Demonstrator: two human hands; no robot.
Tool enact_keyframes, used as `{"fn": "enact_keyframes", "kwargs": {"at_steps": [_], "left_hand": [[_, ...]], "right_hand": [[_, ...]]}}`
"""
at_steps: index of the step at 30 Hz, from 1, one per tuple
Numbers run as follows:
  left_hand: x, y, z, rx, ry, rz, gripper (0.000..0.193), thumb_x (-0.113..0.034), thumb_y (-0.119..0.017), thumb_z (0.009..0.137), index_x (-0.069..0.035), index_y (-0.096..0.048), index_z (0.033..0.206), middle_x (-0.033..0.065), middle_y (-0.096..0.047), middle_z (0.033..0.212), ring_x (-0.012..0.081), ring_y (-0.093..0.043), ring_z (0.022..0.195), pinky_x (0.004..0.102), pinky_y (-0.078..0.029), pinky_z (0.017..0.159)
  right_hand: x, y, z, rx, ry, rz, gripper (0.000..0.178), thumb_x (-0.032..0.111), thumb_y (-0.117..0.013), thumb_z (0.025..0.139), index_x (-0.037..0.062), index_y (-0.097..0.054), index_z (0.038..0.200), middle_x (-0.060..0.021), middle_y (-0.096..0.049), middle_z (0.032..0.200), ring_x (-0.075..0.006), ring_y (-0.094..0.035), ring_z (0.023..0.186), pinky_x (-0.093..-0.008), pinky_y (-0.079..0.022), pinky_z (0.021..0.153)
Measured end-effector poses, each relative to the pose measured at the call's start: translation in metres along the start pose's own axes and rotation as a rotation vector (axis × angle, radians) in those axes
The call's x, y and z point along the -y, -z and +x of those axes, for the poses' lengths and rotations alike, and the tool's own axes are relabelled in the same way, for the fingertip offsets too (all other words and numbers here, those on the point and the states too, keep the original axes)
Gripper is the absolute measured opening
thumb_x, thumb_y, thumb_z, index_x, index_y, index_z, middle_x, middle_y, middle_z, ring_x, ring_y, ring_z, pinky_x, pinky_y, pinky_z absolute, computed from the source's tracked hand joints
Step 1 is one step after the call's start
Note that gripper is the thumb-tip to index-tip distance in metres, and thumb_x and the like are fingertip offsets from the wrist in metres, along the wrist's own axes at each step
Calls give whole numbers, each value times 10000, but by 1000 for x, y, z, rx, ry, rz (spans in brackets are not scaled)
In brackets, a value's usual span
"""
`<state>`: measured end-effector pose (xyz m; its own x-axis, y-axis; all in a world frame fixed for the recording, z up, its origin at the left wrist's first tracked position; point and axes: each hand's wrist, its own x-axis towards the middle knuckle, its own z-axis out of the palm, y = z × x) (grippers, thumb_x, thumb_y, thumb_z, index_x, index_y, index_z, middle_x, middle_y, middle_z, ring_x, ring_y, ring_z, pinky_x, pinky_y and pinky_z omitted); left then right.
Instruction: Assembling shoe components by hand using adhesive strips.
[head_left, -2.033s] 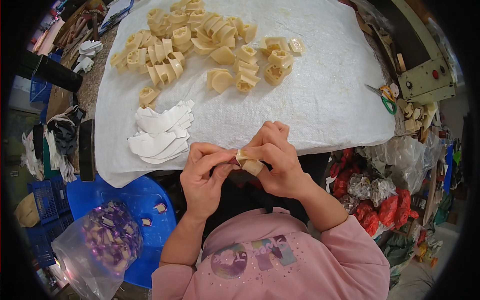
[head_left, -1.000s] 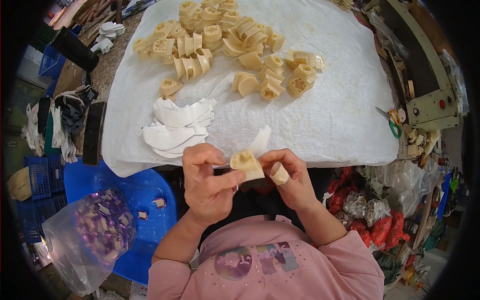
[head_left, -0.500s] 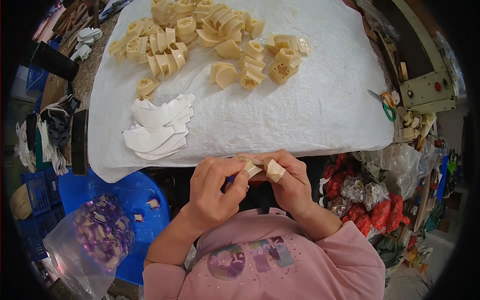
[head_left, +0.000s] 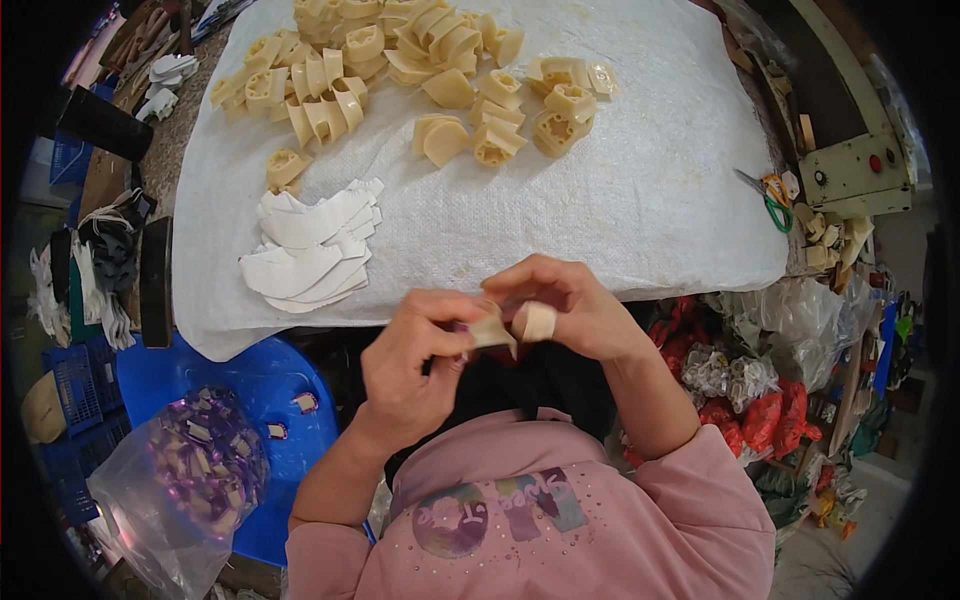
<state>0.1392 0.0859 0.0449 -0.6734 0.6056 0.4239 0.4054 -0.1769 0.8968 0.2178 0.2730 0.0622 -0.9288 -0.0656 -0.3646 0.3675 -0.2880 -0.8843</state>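
Worktop (head_left: 187,130): speckled brown at the left edge, mostly spread with a white woven sheet (head_left: 560,225)
Left hand (head_left: 415,345): thumb and fingers clamped on a cream piece (head_left: 490,331), in front of the near edge of the sheet; a bit of purple shows by the fingertips
Right hand (head_left: 575,310): beside the same piece, index finger curled toward its top, a beige band (head_left: 537,321) around the thumb; whether these fingers grip anything I cannot tell
White cut pieces (head_left: 312,265): overlapping stack at the sheet's near left
Cream moulded parts (head_left: 345,85): heaped at the far left, with more toward the far middle
Scissors (head_left: 775,203): green and orange handles, at the right edge
Blue plastic surface (head_left: 300,465): lower left, below the sheet, bearing two small pieces (head_left: 305,402) and a clear bag (head_left: 150,510) of purple-and-cream pieces (head_left: 205,460)
Red bags (head_left: 785,415): lower right, among clear plastic
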Motion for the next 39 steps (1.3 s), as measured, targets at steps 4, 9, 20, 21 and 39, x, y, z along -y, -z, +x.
{"fn": "enact_keyframes", "kwargs": {"at_steps": [4,9,20,21,39], "left_hand": [[1,-4,4,131,-143,2,218,167,-594,709,-10,-500,794,154,-600,934,261,-613,852,305,-494,706],[4,-3,1,95,-101,104,241,174,-610,654,0,-512,788,158,-604,918,251,-607,789,286,-478,638],[0,-13,1,-208,364,-429,141,25,-611,847,51,-557,974,152,-612,1038,164,-600,947,285,-501,838],[0,-14,0,-179,379,-447,138,25,-610,848,50,-558,973,156,-613,1048,163,-599,952,287,-501,841],[5,-4,9,-96,3,92,125,-107,-718,779,-34,-646,850,147,-496,1165,204,-473,971,311,-420,803]], "right_hand": [[-4,-6,10,67,177,20,415,89,-723,768,-27,-530,1117,-85,-618,888,-121,-619,731,-221,-495,583],[-12,-5,17,15,146,-63,378,132,-683,813,-8,-532,1129,-88,-622,877,-95,-590,645,-214,-476,539],[-18,-11,20,-57,612,-278,208,70,-565,848,45,-563,1054,-106,-542,1057,-257,-455,1057,-370,-364,926],[-19,-15,19,-58,613,-280,208,70,-565,848,45,-563,1054,-106,-542,1057,-257,-455,1057,-370,-364,926],[-11,-8,14,-75,722,-339,178,189,-637,814,62,-602,934,-42,-551,947,-210,-481,962,-354,-353,873]]}}
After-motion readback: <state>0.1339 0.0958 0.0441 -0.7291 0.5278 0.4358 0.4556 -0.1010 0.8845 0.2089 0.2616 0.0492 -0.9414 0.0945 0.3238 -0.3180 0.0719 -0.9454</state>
